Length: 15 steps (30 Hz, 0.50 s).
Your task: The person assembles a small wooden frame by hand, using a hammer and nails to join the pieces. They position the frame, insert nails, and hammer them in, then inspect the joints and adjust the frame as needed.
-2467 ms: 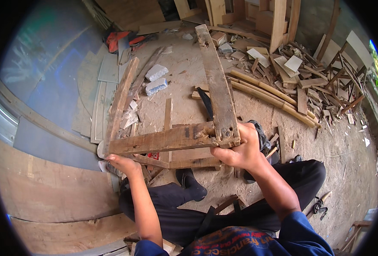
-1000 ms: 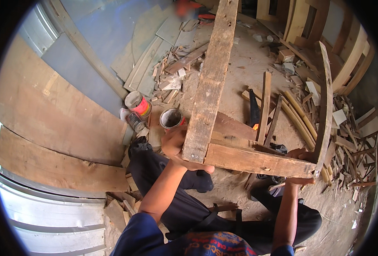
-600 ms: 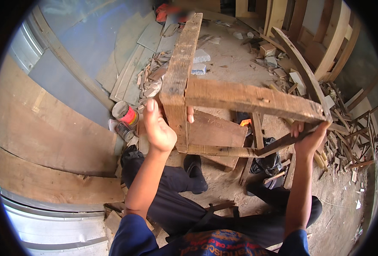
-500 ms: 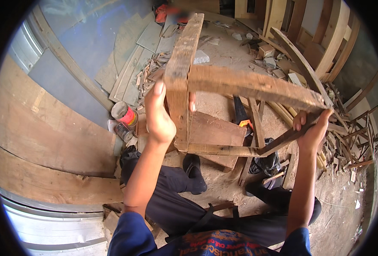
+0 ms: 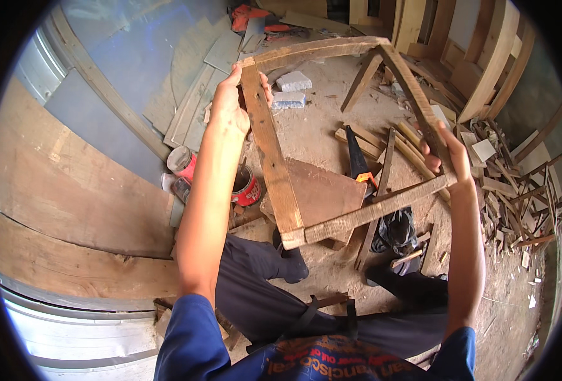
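Note:
I hold a rough wooden frame (image 5: 270, 147) up in the air, its four-sided opening facing me. My left hand (image 5: 231, 101) is closed around the left bar near its far corner, thumb on the near side and fingertips showing past the inner edge. On the opposite side my right hand (image 5: 449, 152) grips the right bar close to the near corner. A further wooden piece (image 5: 361, 81) slants down from the frame's far right corner. Through the opening I see a brown board (image 5: 316, 190) and a handsaw (image 5: 357, 159) with a black blade and orange-and-black handle.
Paint cans (image 5: 246, 187) stand left of the brown board. Pale blocks (image 5: 294, 80) lie farther off. A heap of wood scraps (image 5: 516, 203) spreads along the right, with tall planks (image 5: 497, 70) leaning behind. A black plastic bag (image 5: 395, 232) lies near my foot.
The frame has turned in my hands: its opening now faces me more fully. My left hand has moved up and away. My right hand has shifted slightly left and higher.

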Motion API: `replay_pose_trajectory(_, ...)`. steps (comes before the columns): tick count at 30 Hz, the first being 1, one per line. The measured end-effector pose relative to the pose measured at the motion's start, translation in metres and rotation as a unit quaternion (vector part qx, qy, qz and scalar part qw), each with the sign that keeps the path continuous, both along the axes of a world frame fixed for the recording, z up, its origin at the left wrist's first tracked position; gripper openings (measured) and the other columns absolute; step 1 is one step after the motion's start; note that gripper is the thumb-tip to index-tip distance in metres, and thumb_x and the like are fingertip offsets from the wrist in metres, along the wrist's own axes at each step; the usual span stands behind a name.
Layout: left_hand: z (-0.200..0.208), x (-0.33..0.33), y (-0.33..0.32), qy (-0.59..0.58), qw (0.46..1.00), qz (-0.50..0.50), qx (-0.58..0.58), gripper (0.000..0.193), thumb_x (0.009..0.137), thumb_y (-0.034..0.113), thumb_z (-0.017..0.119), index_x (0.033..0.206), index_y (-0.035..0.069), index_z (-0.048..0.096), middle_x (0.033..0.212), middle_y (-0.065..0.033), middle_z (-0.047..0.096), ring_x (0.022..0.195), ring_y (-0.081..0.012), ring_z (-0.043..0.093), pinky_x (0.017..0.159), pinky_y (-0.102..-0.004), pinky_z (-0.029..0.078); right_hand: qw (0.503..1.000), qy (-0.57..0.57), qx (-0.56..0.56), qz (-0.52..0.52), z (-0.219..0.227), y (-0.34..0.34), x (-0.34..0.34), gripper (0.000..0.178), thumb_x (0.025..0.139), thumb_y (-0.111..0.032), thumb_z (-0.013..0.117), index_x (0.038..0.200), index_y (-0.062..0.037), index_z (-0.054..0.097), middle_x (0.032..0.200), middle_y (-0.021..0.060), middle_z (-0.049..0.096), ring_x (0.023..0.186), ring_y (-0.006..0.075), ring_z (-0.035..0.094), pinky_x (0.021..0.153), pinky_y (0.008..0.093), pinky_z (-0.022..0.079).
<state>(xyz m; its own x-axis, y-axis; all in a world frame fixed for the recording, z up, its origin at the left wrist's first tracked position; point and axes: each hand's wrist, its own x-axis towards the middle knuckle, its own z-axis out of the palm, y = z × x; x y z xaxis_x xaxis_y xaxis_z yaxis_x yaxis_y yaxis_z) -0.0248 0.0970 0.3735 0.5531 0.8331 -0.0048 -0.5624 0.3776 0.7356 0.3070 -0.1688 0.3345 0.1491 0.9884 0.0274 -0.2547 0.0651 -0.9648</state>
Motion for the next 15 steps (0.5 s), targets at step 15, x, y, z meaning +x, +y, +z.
replay_pose_trajectory(15, 0.022, -0.008, -0.102, 0.006, 0.993, -0.074, 0.088, 0.063, 0.1, 0.042, 0.044, 0.137, -0.009, 0.038, 0.123, -0.0281, 0.058, 0.097, -0.0266, 0.065, 0.084, -0.0365, 0.055, 0.952, 0.303, -0.01, -0.041, 0.046, 0.023, 0.009, 0.033, 0.097, -0.018, 0.052, 0.117, 0.0086, 0.047, 0.079, 0.004, 0.052, 0.055, 0.0065, 0.046, 0.045, 0.0201, 0.043)
